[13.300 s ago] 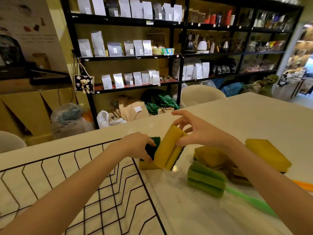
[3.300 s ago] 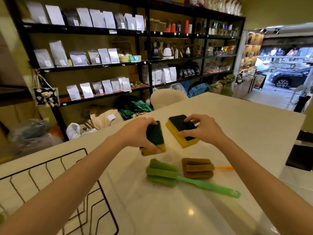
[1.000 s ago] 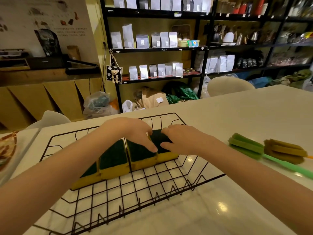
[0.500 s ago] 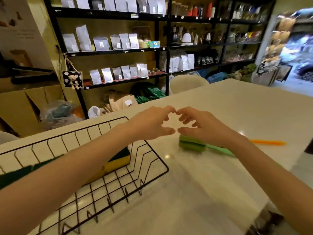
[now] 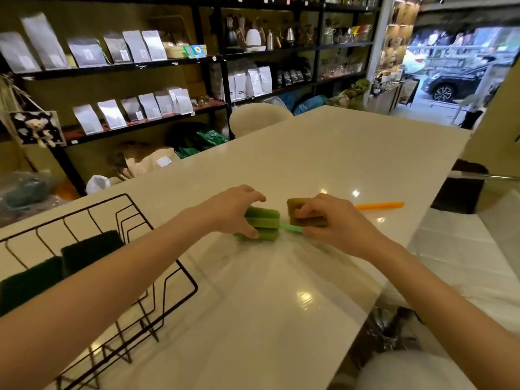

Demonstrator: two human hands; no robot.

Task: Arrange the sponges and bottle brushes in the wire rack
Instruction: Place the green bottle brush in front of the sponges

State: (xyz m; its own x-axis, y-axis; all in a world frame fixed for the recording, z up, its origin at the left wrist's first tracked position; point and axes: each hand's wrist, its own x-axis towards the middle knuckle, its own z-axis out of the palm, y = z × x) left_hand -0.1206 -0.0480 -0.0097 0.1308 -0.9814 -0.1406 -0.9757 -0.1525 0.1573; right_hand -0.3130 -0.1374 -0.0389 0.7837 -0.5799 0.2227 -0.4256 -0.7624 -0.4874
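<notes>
Half a second ago both hands were held open above the counter (image 5: pixel 323 153) with nothing in them; now each is closed on a bottle brush. The left hand (image 5: pixel 229 211) is wrapped over the ridged foam head of the green brush (image 5: pixel 263 225), with the thumb pressed on its near side, and the right hand (image 5: pixel 334 220) is closed around the brown foam head of the orange brush (image 5: pixel 299 211), while a short piece of the green handle can be seen between the two hands. The two foam heads lie just beside each other on the counter; whether they touch cannot be told. The orange handle (image 5: pixel 380 205) is stretched out to the right, flat on the counter. The wire rack (image 5: pixel 157 257) is seen at the left, near the counter's front edge, and two dark green sponges (image 5: pixel 90 250) are stood side by side in it, partly hidden by the left forearm. Bare counter is left between the rack's right corner and the brushes, and a wide bare stretch is left beyond the hands towards the far edge. To the right of the orange handle the counter ends at its right edge.
</notes>
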